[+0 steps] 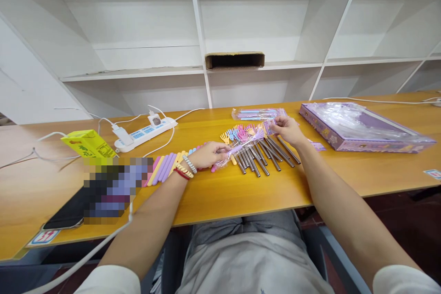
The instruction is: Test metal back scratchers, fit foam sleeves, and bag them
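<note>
My left hand (212,154) is closed on the lower end of a clear plastic bag with a purple back scratcher (235,150) inside. My right hand (286,128) pinches the bag's purple printed top (268,126), so the bag stretches slantwise between both hands. Beneath it lies a pile of metal rods (272,157), with claw-shaped heads (234,134) in yellow, blue and pink at their far ends. Left of the pile, coloured handles (167,165) in pink, yellow, purple and blue lie in a row, partly hidden by my left hand and wrist.
Bagged blue scratchers (258,114) lie behind the pile. A shallow purple box (365,140) with clear bags stands right. At left are a power strip (146,133), a yellow carton (90,144) and a phone (69,206). A white cable (103,241) crosses the front left.
</note>
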Available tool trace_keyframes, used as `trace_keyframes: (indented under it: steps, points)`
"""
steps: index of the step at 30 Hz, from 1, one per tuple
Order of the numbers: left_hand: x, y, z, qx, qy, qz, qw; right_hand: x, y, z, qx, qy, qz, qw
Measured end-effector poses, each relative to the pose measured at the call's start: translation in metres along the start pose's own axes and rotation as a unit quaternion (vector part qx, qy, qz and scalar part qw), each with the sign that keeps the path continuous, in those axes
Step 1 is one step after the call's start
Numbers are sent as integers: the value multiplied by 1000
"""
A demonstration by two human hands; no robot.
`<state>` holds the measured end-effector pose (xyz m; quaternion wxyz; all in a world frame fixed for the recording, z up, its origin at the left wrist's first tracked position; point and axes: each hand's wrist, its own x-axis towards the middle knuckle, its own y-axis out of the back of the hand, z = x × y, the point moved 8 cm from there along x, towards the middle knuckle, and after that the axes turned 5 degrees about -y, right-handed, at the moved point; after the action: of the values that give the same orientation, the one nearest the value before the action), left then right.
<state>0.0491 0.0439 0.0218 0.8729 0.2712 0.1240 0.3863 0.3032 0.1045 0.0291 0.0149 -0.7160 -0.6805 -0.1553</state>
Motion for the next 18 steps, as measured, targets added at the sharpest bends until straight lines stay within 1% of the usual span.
trace_keyframes:
  steps: [4, 9, 13, 15, 18]
  points:
    - [1, -2, 0, 9, -4, -7, 1000, 1, -1, 0, -15, 8, 7, 1000]
    - [1, -2, 2, 12, -10, -6, 1000, 0, -8, 1, -25, -4, -28, 999]
    - [1, -2, 3, 18, -8, -8, 1000, -2, -11, -2, -44, 0, -53, 998]
    - [1, -2, 3, 19, -8, -8, 1000, -3, -9, -3, -39, -4, -41, 998]
    - [1, -2, 2, 14, -8, -8, 1000, -2, -4, -1, -16, -19, -8, 1000]
